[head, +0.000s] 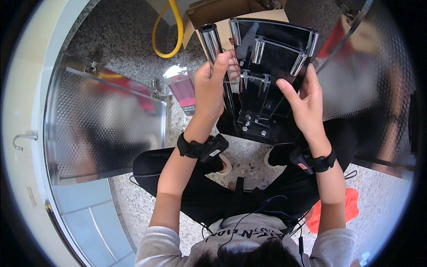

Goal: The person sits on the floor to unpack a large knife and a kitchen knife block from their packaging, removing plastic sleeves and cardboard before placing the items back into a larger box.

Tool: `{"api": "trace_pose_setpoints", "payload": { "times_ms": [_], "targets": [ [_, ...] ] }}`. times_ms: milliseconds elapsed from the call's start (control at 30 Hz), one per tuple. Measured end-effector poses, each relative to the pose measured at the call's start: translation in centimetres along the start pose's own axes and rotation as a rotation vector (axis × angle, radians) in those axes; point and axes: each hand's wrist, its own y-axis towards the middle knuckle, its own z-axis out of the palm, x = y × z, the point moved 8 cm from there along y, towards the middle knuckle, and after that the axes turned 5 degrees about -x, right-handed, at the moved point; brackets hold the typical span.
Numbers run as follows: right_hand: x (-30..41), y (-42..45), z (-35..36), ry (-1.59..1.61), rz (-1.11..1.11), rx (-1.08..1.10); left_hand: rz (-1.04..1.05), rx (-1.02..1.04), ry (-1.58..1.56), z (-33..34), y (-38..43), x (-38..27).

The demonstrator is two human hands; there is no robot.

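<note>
A glossy black rack point(283, 31) with chrome posts and clear panels is held up in front of me, tilted. My right hand point(305, 100) grips its right side, with the thumb on the front face and the fingers behind. At its left, my left hand point(213, 80) is wrapped around a chrome tube point(211, 40) with a dark hollow end. Whether this tube is part of the rack, I cannot tell. Small bolts point(263, 132) show near the rack's lower end. My fingers hide part of its sides.
Patterned metal cabinet doors stand swung out at left point(110, 123) and right point(363, 86). Beyond the rack lie an opened cardboard box point(213, 13) and a yellow hose point(180, 30). A purple packet point(181, 90) is on the left; a red plastic bag point(348, 205) lies on the speckled floor.
</note>
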Motion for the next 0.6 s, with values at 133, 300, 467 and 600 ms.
{"api": "trace_pose_setpoints", "payload": {
  "times_ms": [133,300,467,600],
  "targets": [
    [-0.2,0.3,0.2,0.004,-0.005,0.059,0.044,-0.043,-0.005,-0.5,0.1,-0.9],
    [0.1,0.6,-0.1,0.083,0.066,0.068,-0.002,-0.014,-0.031,-0.2,0.2,-0.3],
    [-0.2,0.8,-1.3,-0.032,0.200,0.054,0.102,0.074,0.217,0.2,-0.2,-0.5],
    [0.3,1.0,-1.2,0.088,0.144,0.076,0.174,0.131,0.350,0.2,-0.1,-1.0]
  ]
}}
